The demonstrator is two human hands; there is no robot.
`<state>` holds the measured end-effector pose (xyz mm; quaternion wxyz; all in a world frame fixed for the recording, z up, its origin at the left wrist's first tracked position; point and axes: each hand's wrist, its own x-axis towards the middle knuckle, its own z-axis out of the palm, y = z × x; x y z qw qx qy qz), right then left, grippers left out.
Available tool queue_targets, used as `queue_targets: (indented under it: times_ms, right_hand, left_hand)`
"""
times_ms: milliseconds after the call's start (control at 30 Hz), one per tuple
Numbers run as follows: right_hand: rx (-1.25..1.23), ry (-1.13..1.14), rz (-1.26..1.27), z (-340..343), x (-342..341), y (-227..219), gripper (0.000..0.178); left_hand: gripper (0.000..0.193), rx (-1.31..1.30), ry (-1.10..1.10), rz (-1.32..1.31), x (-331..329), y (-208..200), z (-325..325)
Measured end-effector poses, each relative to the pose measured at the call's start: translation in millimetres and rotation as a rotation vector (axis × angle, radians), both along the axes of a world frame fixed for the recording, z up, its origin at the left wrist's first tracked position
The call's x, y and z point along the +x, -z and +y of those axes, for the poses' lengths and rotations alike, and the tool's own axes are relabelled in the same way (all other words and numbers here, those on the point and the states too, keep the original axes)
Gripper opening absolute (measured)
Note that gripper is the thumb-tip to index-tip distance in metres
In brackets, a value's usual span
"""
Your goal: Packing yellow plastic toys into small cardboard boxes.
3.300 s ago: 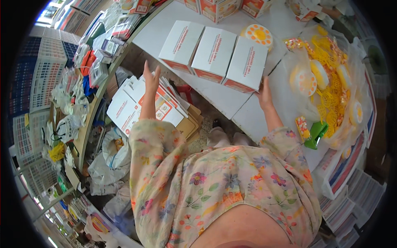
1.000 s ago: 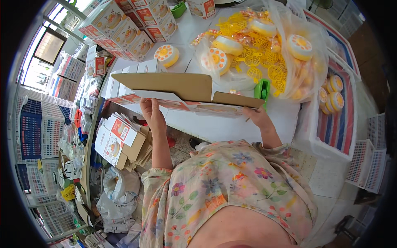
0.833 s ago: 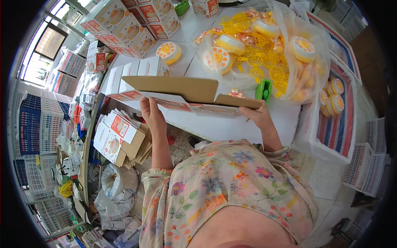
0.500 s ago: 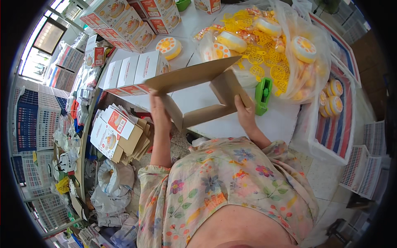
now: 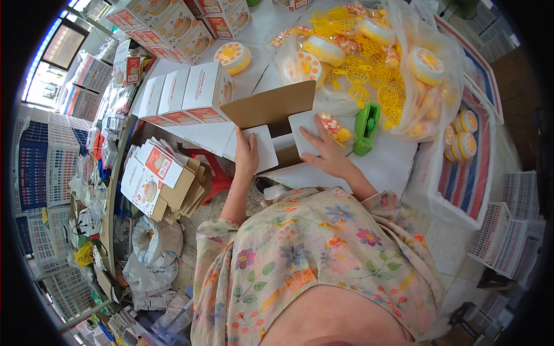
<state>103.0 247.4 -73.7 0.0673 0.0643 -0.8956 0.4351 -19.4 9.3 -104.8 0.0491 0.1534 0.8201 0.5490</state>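
A cardboard box [image 5: 268, 106], brown inside and white outside, stands between my hands at the table's front edge. Its long far flap is raised, and two white side flaps are folded inward across the opening. My left hand [image 5: 247, 154] grips the left side, thumb over the left flap [image 5: 261, 143]. My right hand [image 5: 330, 154] lies with fingers spread on the right flap [image 5: 301, 128]. A red-and-yellow printed panel [image 5: 337, 130] shows beyond the right fingers. Close to it on the right is a green tape dispenser [image 5: 366, 130].
Three closed white boxes [image 5: 187, 95] stand at left, near a round yellow-and-white toy [image 5: 233, 57]. Printed boxes [image 5: 164, 29] are stacked behind. A clear bag [image 5: 427, 98] holds yellow nets and toys. Flattened cartons [image 5: 164, 181] lie at lower left; a striped-lined crate [image 5: 461, 179] sits at right.
The box has been lowered and turned, and its side flaps are now folded in. My right hand has shifted from gripping the right edge to lying spread on the flap.
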Motion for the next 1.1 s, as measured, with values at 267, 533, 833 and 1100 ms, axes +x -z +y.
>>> queue_targets:
  times_ms: [267, 533, 833, 1100]
  right_hand:
    - [-0.81, 0.101, -0.103, 8.8, -4.9, 52.8, 0.072]
    - [-1.263, 0.103, -0.14, 6.4, -0.7, 67.4, 0.057]
    - [0.381, 0.0, 0.115, 35.9, -7.8, -13.3, 0.067]
    - [0.502, -0.43, 0.055, 36.3, -35.0, -20.1, 0.083]
  left_hand:
    - [0.062, 0.291, 0.156, -0.133, 1.8, 6.0, -21.4]
    - [0.038, -0.182, 0.389, 0.141, 0.5, -37.0, -36.8]
    - [0.088, -0.663, 0.586, 0.242, 19.9, -79.3, -20.0]
    - [0.109, -0.85, 0.582, 0.356, 28.1, -76.0, -4.6]
